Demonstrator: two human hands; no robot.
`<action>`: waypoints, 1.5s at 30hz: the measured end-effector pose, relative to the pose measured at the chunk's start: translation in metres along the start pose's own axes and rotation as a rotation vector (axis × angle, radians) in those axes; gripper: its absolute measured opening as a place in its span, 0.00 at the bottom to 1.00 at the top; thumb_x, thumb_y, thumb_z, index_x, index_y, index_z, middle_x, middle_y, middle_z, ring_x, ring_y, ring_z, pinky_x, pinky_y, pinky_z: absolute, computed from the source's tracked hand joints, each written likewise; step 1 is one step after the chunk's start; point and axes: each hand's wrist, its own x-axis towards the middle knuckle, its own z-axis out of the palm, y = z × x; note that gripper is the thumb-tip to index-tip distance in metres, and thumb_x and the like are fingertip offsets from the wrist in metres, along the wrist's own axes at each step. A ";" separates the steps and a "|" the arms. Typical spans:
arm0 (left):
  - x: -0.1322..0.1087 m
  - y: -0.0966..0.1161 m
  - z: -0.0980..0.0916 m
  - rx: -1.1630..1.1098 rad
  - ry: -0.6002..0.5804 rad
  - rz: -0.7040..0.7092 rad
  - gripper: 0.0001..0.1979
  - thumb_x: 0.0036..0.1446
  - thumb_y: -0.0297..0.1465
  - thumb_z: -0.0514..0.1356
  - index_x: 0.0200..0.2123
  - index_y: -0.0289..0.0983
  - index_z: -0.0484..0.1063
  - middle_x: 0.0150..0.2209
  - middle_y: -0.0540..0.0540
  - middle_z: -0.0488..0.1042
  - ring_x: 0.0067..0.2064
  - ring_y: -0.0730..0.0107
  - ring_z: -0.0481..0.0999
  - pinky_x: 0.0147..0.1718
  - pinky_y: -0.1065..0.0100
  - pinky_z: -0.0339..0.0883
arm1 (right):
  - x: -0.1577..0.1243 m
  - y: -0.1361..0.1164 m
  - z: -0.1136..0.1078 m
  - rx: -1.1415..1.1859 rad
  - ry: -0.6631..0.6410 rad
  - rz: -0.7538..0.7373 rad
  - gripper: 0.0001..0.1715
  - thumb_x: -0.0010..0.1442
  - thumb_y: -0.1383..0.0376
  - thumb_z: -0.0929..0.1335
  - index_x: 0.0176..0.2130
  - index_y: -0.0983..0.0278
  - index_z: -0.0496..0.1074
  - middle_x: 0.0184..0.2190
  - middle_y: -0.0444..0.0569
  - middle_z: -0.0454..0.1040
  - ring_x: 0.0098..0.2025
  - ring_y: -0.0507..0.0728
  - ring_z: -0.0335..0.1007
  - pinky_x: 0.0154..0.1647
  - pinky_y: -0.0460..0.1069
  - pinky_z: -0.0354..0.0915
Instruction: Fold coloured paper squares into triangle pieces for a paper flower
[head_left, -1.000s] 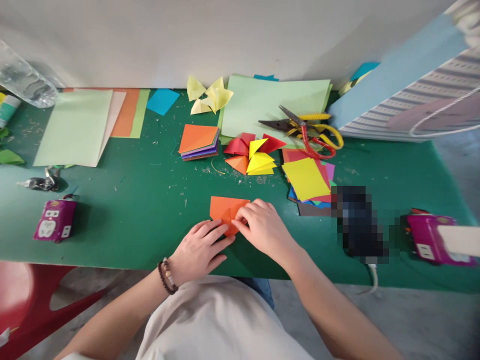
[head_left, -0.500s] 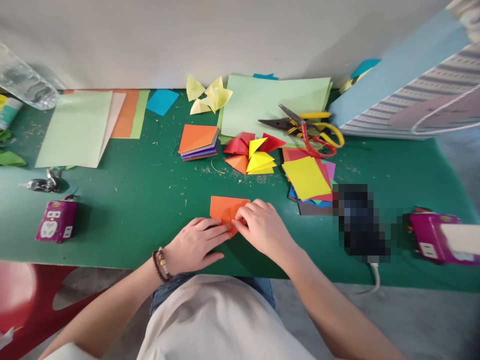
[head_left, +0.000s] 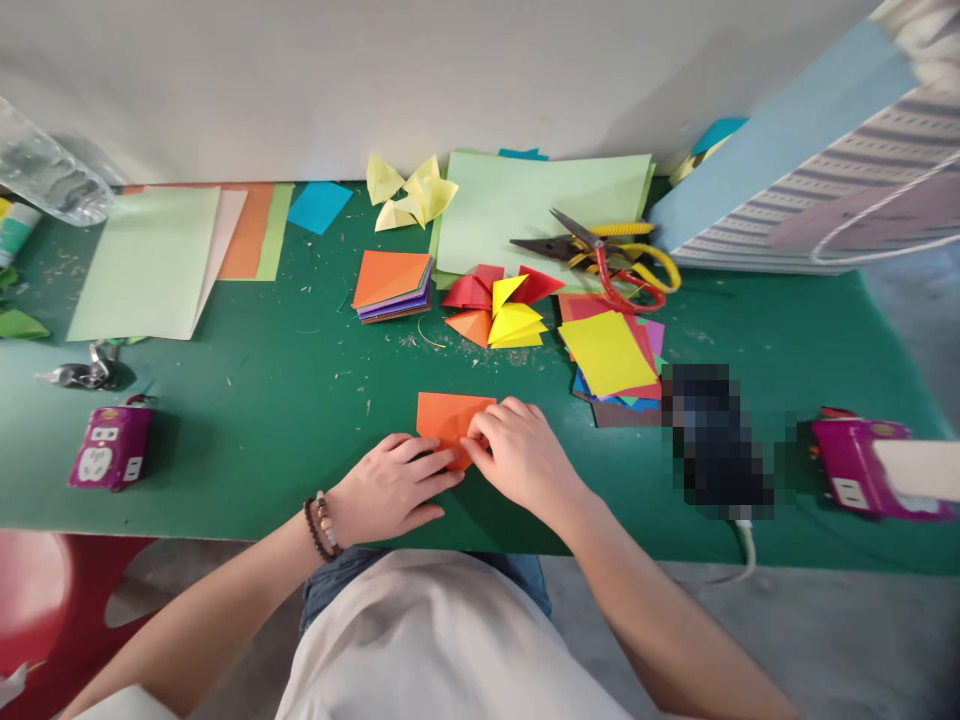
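Note:
An orange square of paper (head_left: 450,408) lies on the green table near its front edge, with its lower part hidden under my fingers. My left hand (head_left: 390,485) is flat and spread, its fingertips resting on the paper's lower left. At the paper's lower right, my right hand (head_left: 517,450) pinches the sheet between thumb and curled fingers. Beyond the paper are folded red, orange and yellow pieces (head_left: 516,324) and a stack of small coloured squares (head_left: 392,285).
Scissors and pliers (head_left: 600,260) lie on pale green sheets (head_left: 517,200). More coloured squares (head_left: 607,355) and a blurred-out phone (head_left: 716,440) are to the right. Purple boxes (head_left: 112,447) sit at both sides. A striped bag (head_left: 825,180) stands back right, a bottle (head_left: 52,170) back left.
The view has shifted slightly. My hands keep nearly the same places on the orange paper, with only a slight movement of the fingers.

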 end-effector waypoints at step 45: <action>0.006 0.002 -0.004 0.014 -0.004 -0.019 0.16 0.62 0.40 0.56 0.51 0.42 0.69 0.60 0.48 0.66 0.58 0.57 0.63 0.50 0.56 0.61 | -0.039 -0.004 0.026 0.013 0.297 -0.175 0.13 0.64 0.69 0.64 0.28 0.63 0.70 0.24 0.47 0.69 0.32 0.55 0.60 0.34 0.50 0.53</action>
